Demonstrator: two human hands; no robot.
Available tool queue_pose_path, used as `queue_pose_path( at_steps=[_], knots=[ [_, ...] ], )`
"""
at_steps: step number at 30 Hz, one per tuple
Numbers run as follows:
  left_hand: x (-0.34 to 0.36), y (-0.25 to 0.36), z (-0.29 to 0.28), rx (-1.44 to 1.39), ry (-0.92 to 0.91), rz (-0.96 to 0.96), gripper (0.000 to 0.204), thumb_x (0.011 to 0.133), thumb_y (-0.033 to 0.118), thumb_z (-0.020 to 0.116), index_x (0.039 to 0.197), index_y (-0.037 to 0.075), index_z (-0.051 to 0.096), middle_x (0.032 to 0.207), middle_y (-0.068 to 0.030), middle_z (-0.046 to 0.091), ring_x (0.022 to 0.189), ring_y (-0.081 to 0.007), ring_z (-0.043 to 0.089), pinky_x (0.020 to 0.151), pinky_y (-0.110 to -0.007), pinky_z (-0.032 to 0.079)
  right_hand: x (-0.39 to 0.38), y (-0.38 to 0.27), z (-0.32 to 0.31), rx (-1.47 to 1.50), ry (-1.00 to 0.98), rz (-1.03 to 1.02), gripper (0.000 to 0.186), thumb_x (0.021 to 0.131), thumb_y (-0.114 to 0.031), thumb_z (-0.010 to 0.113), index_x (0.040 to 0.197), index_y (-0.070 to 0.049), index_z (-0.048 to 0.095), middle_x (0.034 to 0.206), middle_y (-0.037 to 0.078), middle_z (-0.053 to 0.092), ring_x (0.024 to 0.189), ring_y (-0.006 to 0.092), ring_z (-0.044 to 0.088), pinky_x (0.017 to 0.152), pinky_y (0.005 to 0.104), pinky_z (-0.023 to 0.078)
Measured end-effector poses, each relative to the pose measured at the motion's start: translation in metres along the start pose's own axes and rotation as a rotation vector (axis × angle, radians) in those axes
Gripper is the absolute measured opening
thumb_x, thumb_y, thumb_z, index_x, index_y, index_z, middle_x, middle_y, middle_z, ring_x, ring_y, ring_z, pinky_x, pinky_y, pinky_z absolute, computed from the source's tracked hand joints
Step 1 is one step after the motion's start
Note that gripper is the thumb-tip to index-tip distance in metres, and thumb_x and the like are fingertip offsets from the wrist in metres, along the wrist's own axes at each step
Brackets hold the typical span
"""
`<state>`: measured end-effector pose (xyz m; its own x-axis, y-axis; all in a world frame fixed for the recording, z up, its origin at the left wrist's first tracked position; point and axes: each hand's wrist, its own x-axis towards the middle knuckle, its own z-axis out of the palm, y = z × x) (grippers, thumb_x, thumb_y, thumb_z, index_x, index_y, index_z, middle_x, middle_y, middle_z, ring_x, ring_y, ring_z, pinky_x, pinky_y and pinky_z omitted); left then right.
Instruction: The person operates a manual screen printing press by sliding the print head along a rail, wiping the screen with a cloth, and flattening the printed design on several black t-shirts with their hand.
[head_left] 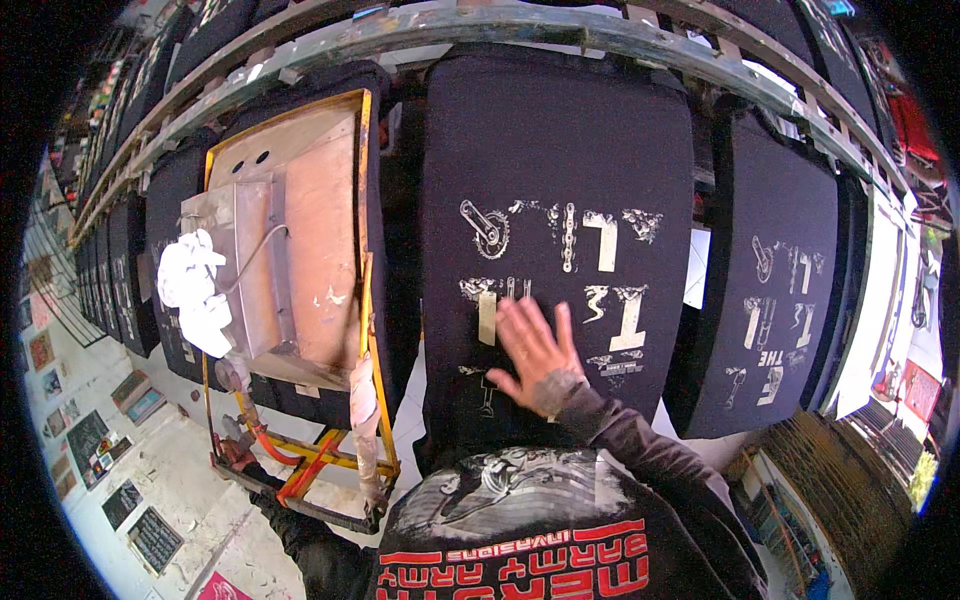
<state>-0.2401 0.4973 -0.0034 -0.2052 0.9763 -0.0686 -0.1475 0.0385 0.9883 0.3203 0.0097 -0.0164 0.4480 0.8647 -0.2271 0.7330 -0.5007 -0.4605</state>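
My right hand [540,352] is open, fingers spread, palm down over a black T-shirt [560,130] stretched on a flat board. It partly covers the pale print of letters and bicycle parts. To the left, a yellow-framed flat heating panel [330,200] lies over another black shirt. A metal box [258,225] with a cable sits on top of it. Down at the lower left, my left hand [236,450] is closed around the handle bar of that panel's yellow frame [335,455]. Shadow and the frame partly hide its fingers.
More printed black shirts [785,250] on boards stand in rows to both sides. Long rails [480,32] cross behind them. White crumpled cloth [192,285] rests on the box. A wooden slatted piece [810,480] is at the lower right; small pictures [155,535] line the lower left.
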Motion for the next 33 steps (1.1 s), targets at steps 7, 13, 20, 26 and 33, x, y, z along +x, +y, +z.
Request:
queue_pose_path(
  at_steps=[7, 13, 20, 26, 33],
  knots=[
    [-0.014, -0.001, 0.023, 0.048, -0.036, 0.052, 0.059, 0.086, 0.043, 0.047, 0.114, -0.008, 0.055, 0.043, 0.004, 0.03, 0.04, -0.0086, 0.031, 0.048, -0.025, 0.032, 0.029, 0.106, -0.03, -0.239, 0.374, 0.343, 0.082, 0.09, -0.051, 0.049, 0.147, 0.002, 0.02, 0.155, 0.016, 0.018, 0.144, 0.0308, 0.014, 0.115, 0.0545, 0.005],
    [-0.022, -0.018, 0.035, 0.056, -0.077, 0.064, 0.061, 0.087, 0.043, 0.044, 0.115, -0.009, 0.054, 0.043, 0.0045, 0.028, 0.041, -0.0086, 0.031, 0.055, -0.028, 0.036, 0.006, 0.088, -0.028, -0.248, 0.324, 0.313, 0.082, 0.09, -0.051, 0.05, 0.147, 0.001, 0.02, 0.155, 0.015, 0.018, 0.144, 0.0305, 0.014, 0.115, 0.0544, 0.008],
    [0.037, -0.011, -0.034, 0.27, -0.09, 0.128, 0.072, 0.086, 0.048, 0.039, 0.123, -0.013, 0.048, 0.044, 0.0046, 0.032, 0.044, -0.0119, 0.037, 0.058, -0.035, 0.043, -0.024, 0.039, -0.014, -0.168, 0.301, 0.223, 0.072, 0.091, -0.042, 0.053, 0.144, 0.001, 0.031, 0.152, 0.015, 0.026, 0.144, 0.0325, 0.016, 0.114, 0.0577, 0.004],
    [-0.011, -0.016, 0.039, -0.056, -0.211, -0.063, 0.067, 0.085, 0.045, 0.043, 0.12, -0.012, 0.051, 0.046, 0.0028, 0.035, 0.047, -0.0114, 0.037, 0.064, -0.035, 0.041, -0.063, -0.045, 0.041, 0.002, 0.049, -0.035, 0.077, 0.087, -0.045, 0.057, 0.145, -0.002, 0.03, 0.154, 0.013, 0.023, 0.144, 0.0301, 0.017, 0.113, 0.0584, 0.008],
    [-0.001, -0.006, 0.018, -0.259, -0.509, -0.09, 0.061, 0.088, 0.043, 0.039, 0.11, -0.011, 0.056, 0.043, 0.0039, 0.033, 0.043, -0.0097, 0.03, 0.058, -0.032, 0.035, -0.075, -0.061, 0.055, -0.073, 0.072, -0.05, 0.074, 0.089, -0.045, 0.054, 0.146, -0.004, 0.029, 0.154, 0.012, 0.022, 0.143, 0.0305, 0.017, 0.113, 0.0596, 0.008]
  ],
)
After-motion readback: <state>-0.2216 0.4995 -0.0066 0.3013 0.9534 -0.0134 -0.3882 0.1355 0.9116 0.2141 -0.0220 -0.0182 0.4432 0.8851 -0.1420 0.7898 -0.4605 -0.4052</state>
